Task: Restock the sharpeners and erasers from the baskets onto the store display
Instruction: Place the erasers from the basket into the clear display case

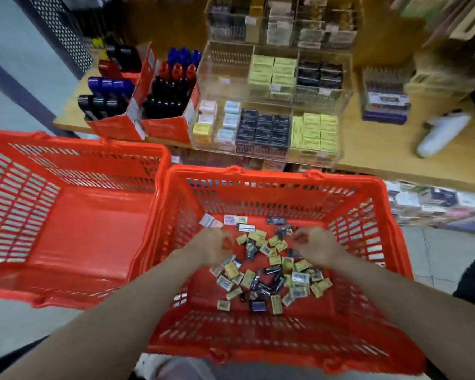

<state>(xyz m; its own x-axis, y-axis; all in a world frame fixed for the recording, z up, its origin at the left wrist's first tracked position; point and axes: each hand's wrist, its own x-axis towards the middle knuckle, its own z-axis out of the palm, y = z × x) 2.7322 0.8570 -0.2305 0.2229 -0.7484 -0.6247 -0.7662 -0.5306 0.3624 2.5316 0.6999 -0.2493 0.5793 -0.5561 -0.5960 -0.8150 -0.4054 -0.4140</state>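
The red basket [390,242] on the right holds several small eraser and sharpener packets [272,272], yellow, black and white, scattered on its floor. Both my hands reach into it. My left hand [217,245] hovers with curled fingers over the packets' left side. My right hand [317,246] has curled fingers whose tips are beside a dark packet [283,231]. Blur hides whether either hand holds anything. The clear display case [266,124] on the wooden shelf beyond holds rows of yellow, black and pale boxes.
A second red basket [66,215] stands to the left with nothing visible inside. Red cartons of black, blue and red items [159,100] sit left of the display. A white object [442,133] lies on the shelf at right. More stock fills the lower shelf.
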